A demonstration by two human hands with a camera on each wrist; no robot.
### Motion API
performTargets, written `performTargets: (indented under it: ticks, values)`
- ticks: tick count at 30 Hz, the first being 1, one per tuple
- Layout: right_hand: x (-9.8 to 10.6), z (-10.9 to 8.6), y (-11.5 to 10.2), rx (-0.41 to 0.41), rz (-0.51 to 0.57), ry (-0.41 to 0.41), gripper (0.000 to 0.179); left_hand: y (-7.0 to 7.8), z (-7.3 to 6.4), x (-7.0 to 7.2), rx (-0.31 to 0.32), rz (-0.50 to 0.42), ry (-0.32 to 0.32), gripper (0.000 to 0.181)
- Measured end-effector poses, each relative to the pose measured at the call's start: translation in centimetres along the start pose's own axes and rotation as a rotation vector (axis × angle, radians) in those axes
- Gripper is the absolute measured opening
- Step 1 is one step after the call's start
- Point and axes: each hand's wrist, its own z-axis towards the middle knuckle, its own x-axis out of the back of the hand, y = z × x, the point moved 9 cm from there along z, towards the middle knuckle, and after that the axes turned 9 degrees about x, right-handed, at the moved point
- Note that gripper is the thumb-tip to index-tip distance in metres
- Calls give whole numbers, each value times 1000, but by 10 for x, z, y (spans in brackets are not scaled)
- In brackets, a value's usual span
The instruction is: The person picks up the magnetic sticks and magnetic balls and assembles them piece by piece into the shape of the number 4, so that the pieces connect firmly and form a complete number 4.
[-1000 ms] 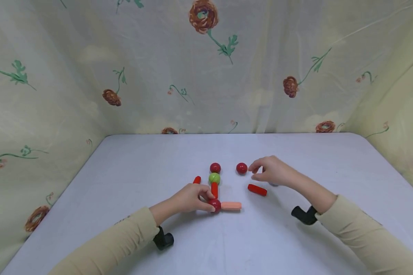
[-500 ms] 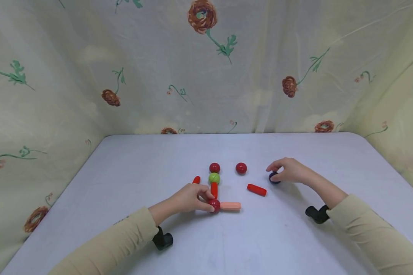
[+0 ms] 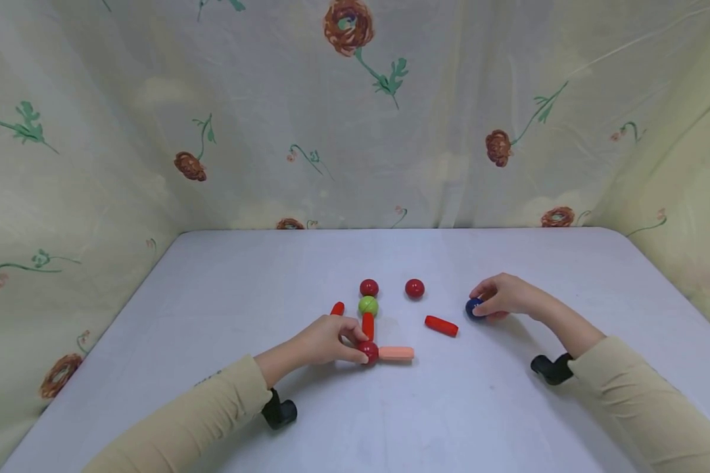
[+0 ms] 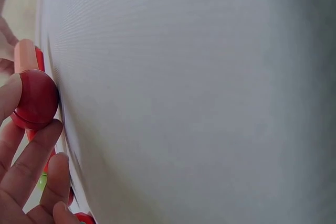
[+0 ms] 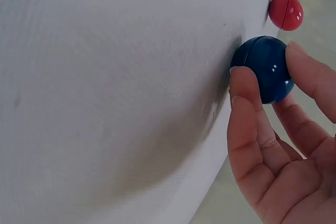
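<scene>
My left hand (image 3: 331, 340) pinches a glossy red ball (image 3: 369, 353) between thumb and fingers, low at the table. A pink stick (image 3: 397, 353) points right from this ball. Beyond it, a red stick (image 3: 368, 324) leads to a green ball (image 3: 368, 305), with another red ball (image 3: 369, 288) behind. On the right, my right hand (image 3: 511, 295) holds a dark blue ball (image 3: 474, 309) by thumb and fingertips. In the right wrist view the blue ball (image 5: 266, 72) shows a seam, close to the tabletop. The left wrist view shows the pinched red ball (image 4: 38, 98) against the pink stick.
Between the hands, a loose red stick (image 3: 441, 326) and a red ball (image 3: 415, 288) lie on the white table (image 3: 438, 414). One more red stick (image 3: 338, 308) is partly hidden behind my left hand. A flowered curtain (image 3: 260, 118) hangs around the table.
My right hand has moved right, from near the loose red ball to the blue ball, and has taken hold of it. The left hand stays on its red ball.
</scene>
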Motion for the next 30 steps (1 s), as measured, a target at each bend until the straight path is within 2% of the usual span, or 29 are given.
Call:
performTargets:
  ticks: [5,13,30]
  values:
    - [-2,0,3,8,11,2,44,0,0,1,1,-1,-2,19]
    - [-1,-3,0,70,17,23,45,1,-1,1,-1,12,7,19]
    - [-13,-17,-34,120,28,5,41,1,-1,1,3,19,9,20]
